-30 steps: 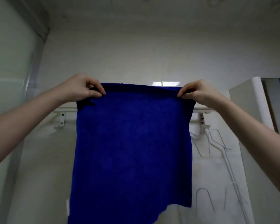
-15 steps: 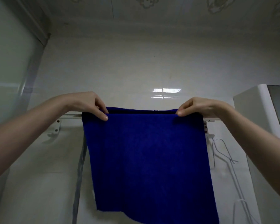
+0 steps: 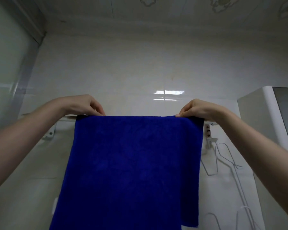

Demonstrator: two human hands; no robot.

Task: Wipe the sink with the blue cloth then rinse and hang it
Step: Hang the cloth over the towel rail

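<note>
1. The blue cloth (image 3: 133, 163) hides the middle of the rail (image 3: 68, 118); we see only the rail's ends.
2. The cloth's lower edge runs off the bottom of the frame.
3. The left hand (image 3: 83, 105) and right hand (image 3: 201, 110) pinch the cloth's top edge, with their fingertips partly behind it. The frame's sides cut off both forearms.
4. A small white thing (image 3: 55, 206) peeks from behind the cloth; we cannot tell what it is.
5. The wire hangers (image 3: 223, 156) run off the bottom, and the cabinet (image 3: 256, 122) off the right edge.
</note>
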